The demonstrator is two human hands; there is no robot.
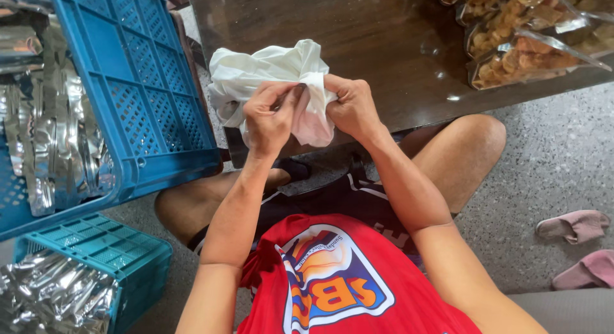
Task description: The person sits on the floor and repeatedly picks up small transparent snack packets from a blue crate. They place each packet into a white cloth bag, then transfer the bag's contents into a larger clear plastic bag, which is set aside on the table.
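Hands (310, 110) pinching crumpled, glossy white plastic bag (268, 69).

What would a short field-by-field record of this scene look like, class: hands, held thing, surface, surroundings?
left hand: pinching the white plastic bag
right hand: gripping the same bag's edge
surface: dark wooden table, bag held above its near edge
table's far right: clear packets of fried snacks
person's left: blue crate and teal crate holding silver foil pouches
floor at right: pink slippers
posture: seated, knees apart
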